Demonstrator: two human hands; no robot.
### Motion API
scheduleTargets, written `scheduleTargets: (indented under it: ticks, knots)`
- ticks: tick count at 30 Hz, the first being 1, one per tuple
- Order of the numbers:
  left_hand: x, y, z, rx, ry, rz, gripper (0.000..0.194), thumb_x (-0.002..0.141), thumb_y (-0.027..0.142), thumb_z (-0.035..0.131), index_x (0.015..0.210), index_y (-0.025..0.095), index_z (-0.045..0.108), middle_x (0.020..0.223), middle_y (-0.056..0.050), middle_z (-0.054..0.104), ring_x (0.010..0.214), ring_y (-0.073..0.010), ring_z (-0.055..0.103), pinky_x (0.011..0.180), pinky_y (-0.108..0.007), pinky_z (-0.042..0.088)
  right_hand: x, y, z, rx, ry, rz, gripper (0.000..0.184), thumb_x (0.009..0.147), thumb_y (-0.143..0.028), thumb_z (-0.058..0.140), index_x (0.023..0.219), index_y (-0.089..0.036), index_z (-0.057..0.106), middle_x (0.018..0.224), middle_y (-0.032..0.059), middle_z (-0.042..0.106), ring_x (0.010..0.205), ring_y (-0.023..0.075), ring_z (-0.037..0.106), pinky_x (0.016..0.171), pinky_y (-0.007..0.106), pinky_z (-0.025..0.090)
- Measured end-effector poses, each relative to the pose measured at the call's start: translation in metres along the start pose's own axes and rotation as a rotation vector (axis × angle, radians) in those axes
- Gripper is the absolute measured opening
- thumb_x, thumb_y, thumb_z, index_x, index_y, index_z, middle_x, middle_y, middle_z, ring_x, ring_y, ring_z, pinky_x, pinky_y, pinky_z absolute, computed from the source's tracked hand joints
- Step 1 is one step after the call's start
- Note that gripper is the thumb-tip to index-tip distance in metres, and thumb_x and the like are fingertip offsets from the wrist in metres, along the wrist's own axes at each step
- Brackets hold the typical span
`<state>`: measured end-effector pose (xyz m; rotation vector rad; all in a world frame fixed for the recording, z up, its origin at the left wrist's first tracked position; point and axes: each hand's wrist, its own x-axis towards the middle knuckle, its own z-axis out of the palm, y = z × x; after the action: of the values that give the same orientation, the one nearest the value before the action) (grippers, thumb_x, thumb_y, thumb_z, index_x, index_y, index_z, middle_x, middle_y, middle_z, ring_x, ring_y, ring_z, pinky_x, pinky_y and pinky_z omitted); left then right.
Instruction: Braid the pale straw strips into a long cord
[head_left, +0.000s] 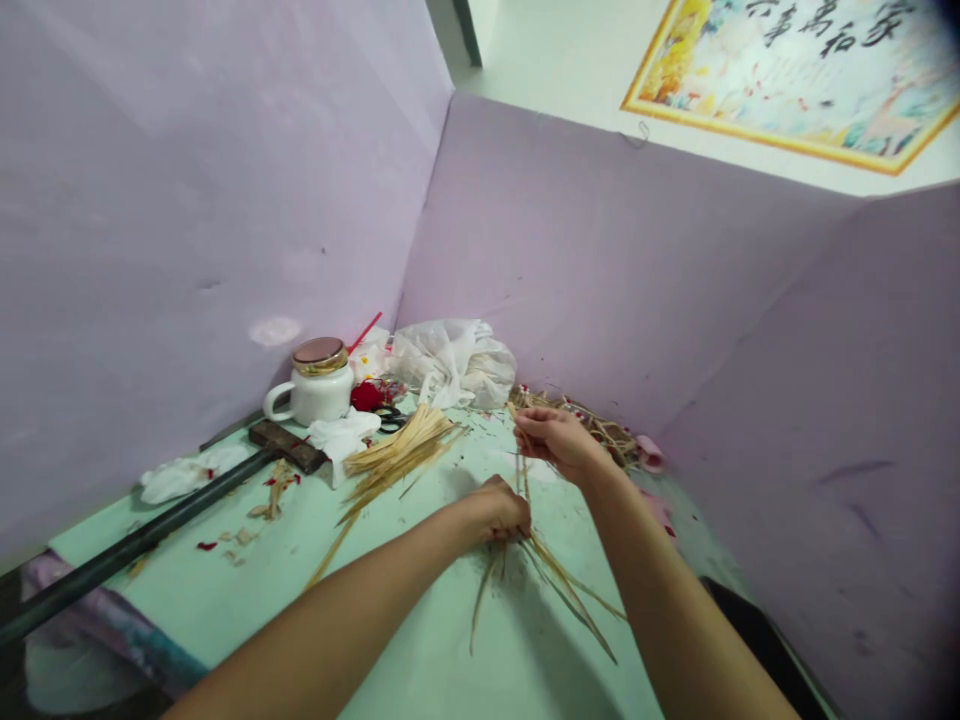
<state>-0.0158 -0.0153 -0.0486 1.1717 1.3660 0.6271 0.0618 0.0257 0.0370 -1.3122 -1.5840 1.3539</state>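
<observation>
My left hand [501, 510] is closed in a fist around several dry straw strips [570, 585]. Their loose ends splay out below it over the pale green tabletop [420, 610]. Above and to the right, my right hand [559, 440] pinches the upper end of thin strips that run up from the left fist. The fingertips partly hide how these strips are joined. Left of both hands, a bundle of pale straw strips [409, 440] lies on the table, apart from them.
A hammer [289, 445] with a long dark handle lies at left. Behind it stand a lidded white mug [321, 390], crumpled tissue [341, 435], red yarn [367, 396], black scissors [391, 418] and a white plastic bag [454, 360]. Straw scraps [611, 435] line the purple wall [585, 270].
</observation>
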Motion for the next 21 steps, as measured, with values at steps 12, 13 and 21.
scheduleTargets:
  ticks: [12,13,21]
  knots:
    - [-0.007,0.002,-0.009,0.033,-0.102,0.108,0.011,0.054,0.021,0.056,0.050,0.015,0.047,0.036,0.007,0.034,0.027,-0.0034,0.022,0.031,-0.019,0.009,-0.057,0.091,-0.030,0.075,0.057,0.226,0.011,0.066,-0.005,0.050,0.066,-0.015,0.049,0.051,-0.0018,0.057,0.043,0.0074,0.052,0.047,0.019,0.044]
    - [-0.006,0.001,-0.010,0.040,-0.106,0.114,0.012,0.054,0.022,0.056,0.050,0.015,0.047,0.036,0.008,0.034,0.027,-0.0033,0.022,0.030,-0.019,0.009,-0.056,0.093,-0.030,0.081,0.050,0.223,0.011,0.065,-0.004,0.049,0.066,-0.015,0.050,0.051,-0.0020,0.057,0.043,0.0074,0.052,0.047,0.018,0.044]
    - [-0.005,0.004,-0.009,0.065,-0.109,0.124,0.010,0.052,0.024,0.053,0.051,0.015,0.047,0.038,0.007,0.034,0.028,-0.0032,0.022,0.030,-0.020,0.008,-0.053,0.097,-0.035,0.037,0.018,0.195,0.022,0.056,0.000,0.048,0.068,-0.014,0.058,0.044,-0.0035,0.053,0.042,0.0085,0.050,0.047,0.019,0.042]
